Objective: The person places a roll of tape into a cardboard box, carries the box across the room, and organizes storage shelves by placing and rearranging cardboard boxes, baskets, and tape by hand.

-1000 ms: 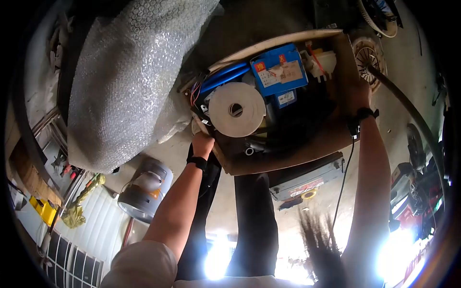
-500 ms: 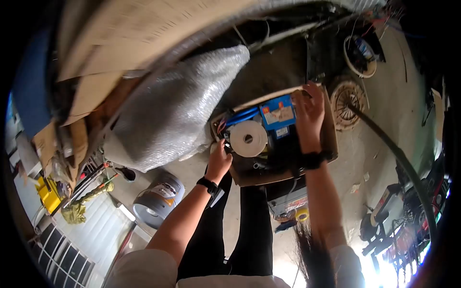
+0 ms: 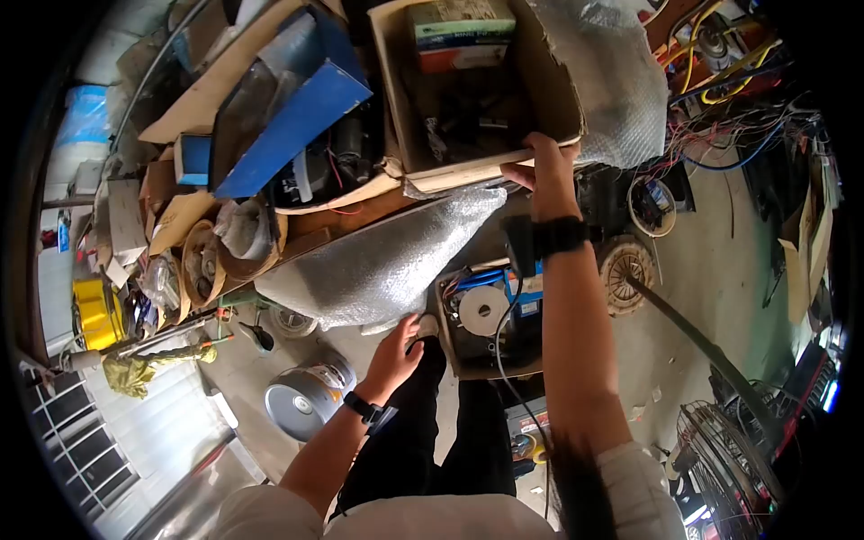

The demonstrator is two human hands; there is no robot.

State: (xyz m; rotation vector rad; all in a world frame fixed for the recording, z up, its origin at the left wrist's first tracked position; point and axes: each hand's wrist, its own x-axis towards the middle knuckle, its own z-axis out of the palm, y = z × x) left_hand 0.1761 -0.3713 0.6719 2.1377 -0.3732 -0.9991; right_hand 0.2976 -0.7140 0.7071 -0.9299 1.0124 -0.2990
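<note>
My right hand [image 3: 549, 166] reaches up to a cardboard box [image 3: 477, 175] on the upper surface, its fingers over the near right corner and the thumb on the outside wall. Inside that box lie a green and orange carton [image 3: 463, 36] and some small dark parts that I cannot make out. My left hand [image 3: 396, 360] hangs lower down, empty, its fingers apart, above the floor and beside my leg. On the floor ahead sits another cardboard box [image 3: 495, 369] with a white roll [image 3: 483, 311], blue cable and a blue carton in it, partly hidden by my right arm.
Bubble wrap [image 3: 378, 270] hangs below the upper surface. A blue box [image 3: 297, 117] stands to the left among cardboard. On the floor are a grey bucket [image 3: 301, 405], a round slotted disc [image 3: 607, 274] and a long pole [image 3: 702, 346]. Tangled wires [image 3: 738, 135] lie at upper right.
My view has tilted up to the upper surface. Both hands have left the floor box; the right has risen to the upper box's corner, the left has drawn back with its fingers apart.
</note>
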